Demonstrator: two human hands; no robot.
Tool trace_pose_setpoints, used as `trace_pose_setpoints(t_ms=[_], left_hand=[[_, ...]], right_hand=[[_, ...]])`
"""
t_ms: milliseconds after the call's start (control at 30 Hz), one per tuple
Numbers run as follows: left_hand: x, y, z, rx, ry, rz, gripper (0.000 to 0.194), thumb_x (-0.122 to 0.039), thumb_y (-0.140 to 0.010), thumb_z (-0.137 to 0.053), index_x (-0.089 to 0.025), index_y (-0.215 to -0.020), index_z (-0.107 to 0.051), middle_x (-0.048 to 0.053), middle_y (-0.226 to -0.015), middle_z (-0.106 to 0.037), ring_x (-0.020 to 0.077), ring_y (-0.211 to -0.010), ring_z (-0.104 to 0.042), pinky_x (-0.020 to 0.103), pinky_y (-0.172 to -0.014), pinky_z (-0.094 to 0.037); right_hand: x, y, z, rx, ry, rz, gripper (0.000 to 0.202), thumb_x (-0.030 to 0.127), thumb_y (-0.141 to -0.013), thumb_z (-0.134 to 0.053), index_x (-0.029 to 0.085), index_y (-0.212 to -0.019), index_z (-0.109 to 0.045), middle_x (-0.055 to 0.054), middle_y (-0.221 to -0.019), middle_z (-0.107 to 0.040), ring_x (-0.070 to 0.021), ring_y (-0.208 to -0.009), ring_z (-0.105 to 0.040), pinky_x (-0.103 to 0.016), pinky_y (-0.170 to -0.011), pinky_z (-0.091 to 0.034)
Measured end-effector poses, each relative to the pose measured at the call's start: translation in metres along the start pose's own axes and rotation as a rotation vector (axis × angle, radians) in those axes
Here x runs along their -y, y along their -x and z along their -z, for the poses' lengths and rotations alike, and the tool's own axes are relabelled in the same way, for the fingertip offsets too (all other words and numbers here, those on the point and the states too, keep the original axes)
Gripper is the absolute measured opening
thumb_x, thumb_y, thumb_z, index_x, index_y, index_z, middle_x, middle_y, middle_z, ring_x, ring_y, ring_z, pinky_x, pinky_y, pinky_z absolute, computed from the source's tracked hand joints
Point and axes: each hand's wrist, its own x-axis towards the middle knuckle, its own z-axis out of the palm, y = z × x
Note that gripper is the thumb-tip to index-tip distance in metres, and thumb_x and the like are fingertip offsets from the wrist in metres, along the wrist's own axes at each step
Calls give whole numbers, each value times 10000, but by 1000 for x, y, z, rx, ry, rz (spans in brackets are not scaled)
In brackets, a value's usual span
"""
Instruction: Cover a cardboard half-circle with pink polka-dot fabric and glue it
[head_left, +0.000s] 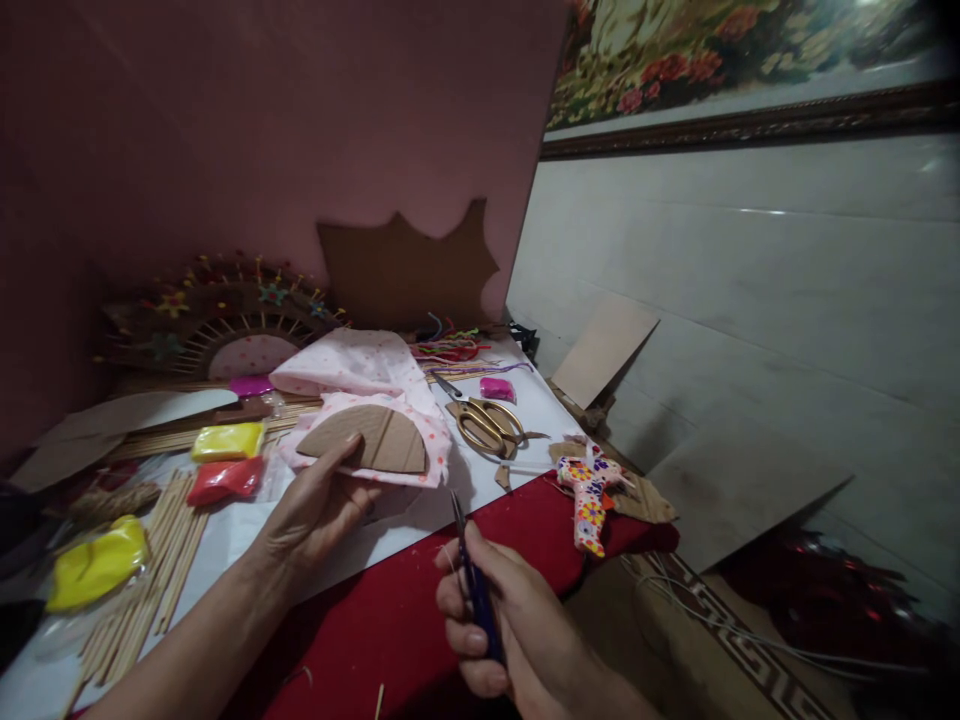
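My left hand (319, 510) is closed on a half-round piece of cardboard (390, 440), its thumb on top and its fingers underneath. Pink dotted fabric (436, 455) lies under the cardboard and sticks out around its edge; more of that cloth is folded up behind. My right hand (510, 610) grips blue-handled scissors (480, 600) with the narrow dark tips pointing up and away, just right of the fabric and apart from it. Beyond lie gold-handled scissors (487, 425) on white paper.
Wooden sticks (169, 560), yellow clay packets (229, 440) and a red packet (225, 482) lie left. A decorated cardboard fan shape (187, 310) stands behind. At right, a patterned fabric figure (590, 500) rests near the edge of the red cloth (360, 640).
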Motion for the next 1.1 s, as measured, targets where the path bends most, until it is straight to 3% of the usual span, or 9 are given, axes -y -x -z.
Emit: trace_pose_setpoints(t_ms=[100, 233, 500, 667, 867, 1100], left_hand=[[0, 2, 0, 8, -17, -8, 324, -19, -834, -484, -124, -1117, -601, 139, -1015, -691, 274, -873, -684, 530, -755, -563], [0, 3, 1, 14, -20, -23, 310, -19, -834, -486, -138, -1087, -619, 123, -1001, -696, 264, -860, -685, 518, -748, -571], [-1, 3, 2, 15, -23, 24, 309, -14, -843, -477, -97, -1115, -599, 156, -1007, -691, 234, -828, -691, 371, -655, -610], [-1, 2, 3, 25, -23, -20, 328, -19, -841, -483, -125, -1129, -600, 130, -967, -705, 248, -826, -693, 458, -715, -595], [1, 0, 4, 7, 12, 21, 373, -16, -834, -494, -146, -1173, -583, 137, -1004, -699, 242, -825, -697, 446, -732, -592], [1, 5, -1, 30, -26, -2, 309, -16, -822, -503, -126, -1088, -618, 119, -964, -699, 255, -842, -690, 454, -714, -598]], right_hand=[[0, -9, -6, -20, -28, 46, 305, 485, -901, -434, 184, -922, -483, 38, -629, -471, -27, -414, -329, -140, -350, -139], [1, -12, -8, 5, -43, -4, 319, 491, -903, -424, 179, -923, -482, 39, -621, -471, -20, -398, -318, -140, -353, -120], [4, -26, -10, 23, -115, -3, 316, 483, -880, -472, 172, -926, -490, 38, -613, -475, -21, -385, -321, -137, -347, -125], [2, -22, -5, -57, -200, 103, 290, 447, -843, -545, 171, -913, -489, 45, -600, -475, -22, -388, -327, -134, -345, -137], [-6, -5, -3, 41, -142, -55, 377, 545, -815, -547, 180, -899, -501, 49, -591, -478, -24, -379, -330, -143, -338, -132], [0, -21, -11, 13, -138, 3, 399, 555, -814, -553, 173, -913, -490, 51, -607, -464, -16, -395, -325, -138, -358, -114]])
